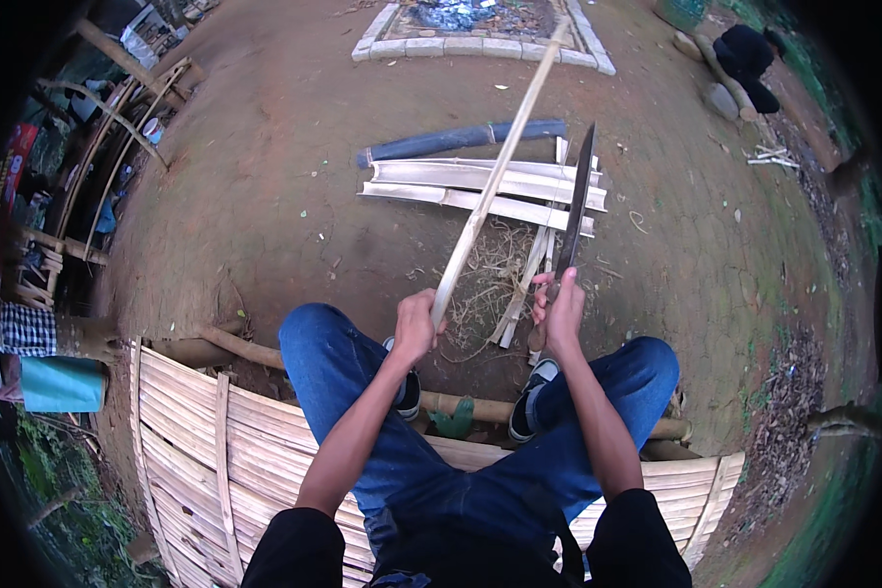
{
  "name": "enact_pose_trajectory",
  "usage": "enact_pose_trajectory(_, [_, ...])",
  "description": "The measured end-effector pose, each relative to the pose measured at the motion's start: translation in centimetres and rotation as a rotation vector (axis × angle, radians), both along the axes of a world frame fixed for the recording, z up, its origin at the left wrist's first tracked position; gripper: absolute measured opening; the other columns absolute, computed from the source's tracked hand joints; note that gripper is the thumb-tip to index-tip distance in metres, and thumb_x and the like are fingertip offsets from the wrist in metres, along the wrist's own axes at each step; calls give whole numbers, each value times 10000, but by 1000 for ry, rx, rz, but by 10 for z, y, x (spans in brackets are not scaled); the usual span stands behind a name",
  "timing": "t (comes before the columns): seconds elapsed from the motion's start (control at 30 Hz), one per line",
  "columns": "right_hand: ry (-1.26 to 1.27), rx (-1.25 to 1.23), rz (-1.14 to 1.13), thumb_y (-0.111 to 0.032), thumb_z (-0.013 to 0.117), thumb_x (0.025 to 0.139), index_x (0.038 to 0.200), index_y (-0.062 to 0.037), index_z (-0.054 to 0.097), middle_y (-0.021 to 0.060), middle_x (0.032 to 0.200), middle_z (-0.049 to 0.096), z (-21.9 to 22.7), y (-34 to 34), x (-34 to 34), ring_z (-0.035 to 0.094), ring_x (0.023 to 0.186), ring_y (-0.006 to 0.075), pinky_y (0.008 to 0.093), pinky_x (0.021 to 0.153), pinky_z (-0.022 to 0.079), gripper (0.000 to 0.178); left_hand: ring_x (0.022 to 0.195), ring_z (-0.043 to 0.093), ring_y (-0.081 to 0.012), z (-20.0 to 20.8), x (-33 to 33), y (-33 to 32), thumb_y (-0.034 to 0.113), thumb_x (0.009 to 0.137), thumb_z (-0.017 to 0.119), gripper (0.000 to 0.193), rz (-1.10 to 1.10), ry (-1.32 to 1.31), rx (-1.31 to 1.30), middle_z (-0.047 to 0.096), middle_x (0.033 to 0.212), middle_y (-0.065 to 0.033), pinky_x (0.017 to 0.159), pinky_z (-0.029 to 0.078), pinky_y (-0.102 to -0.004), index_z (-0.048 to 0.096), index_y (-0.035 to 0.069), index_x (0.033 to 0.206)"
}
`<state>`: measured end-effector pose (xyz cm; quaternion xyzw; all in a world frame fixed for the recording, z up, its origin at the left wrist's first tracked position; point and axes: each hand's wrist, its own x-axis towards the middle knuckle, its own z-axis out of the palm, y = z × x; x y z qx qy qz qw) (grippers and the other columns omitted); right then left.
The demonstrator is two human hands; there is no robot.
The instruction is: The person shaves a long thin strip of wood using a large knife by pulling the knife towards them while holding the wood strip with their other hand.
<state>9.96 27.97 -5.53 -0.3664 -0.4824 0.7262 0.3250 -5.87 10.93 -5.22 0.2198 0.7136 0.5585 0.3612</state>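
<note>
My left hand [417,328] is closed around the near end of a long, pale bamboo strip [495,181], which slants up and away to the right. In my right hand [562,312] is a machete [580,201], its dark blade pointing away from me, apart from the strip. The fingers of that hand wrap its handle, which is partly hidden. Beyond both hands, split bamboo halves [480,176] lie on the ground beside a dark bamboo pole [461,144]. Curly bamboo shavings [485,274] are heaped below, between my feet and the halves, with narrow bamboo slats [527,284] next to them.
I sit on a slatted bamboo bench [265,441], knees apart. A brick-edged fire pit [480,47] with ash lies ahead. At the left stands a bamboo rack [98,147]; at the far right are a log [725,78], a stone [721,101] and a dark-clothed person [747,59].
</note>
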Motion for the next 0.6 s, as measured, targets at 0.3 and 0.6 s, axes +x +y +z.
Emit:
enact_pose_trajectory(0.3, [-271,890,573,-505,580,877,813,-14,661,163,582,575,9,-48,-2,607,555,341,403,539,469,501,395,471,-135,-15,-5,2,171,908,368,264,170,-27,-8,473,533,-50,323,354,-274,545,15,791])
enact_pose_trajectory(0.6, [-533,915,742,-543,567,857,812,-26,669,202,576,590,5,-48,-9,628,603,390,464,592,499,529,388,496,-133,-29,6,1,175,966,388,299,104,-7,100,496,532,-53,339,360,-281,518,22,744])
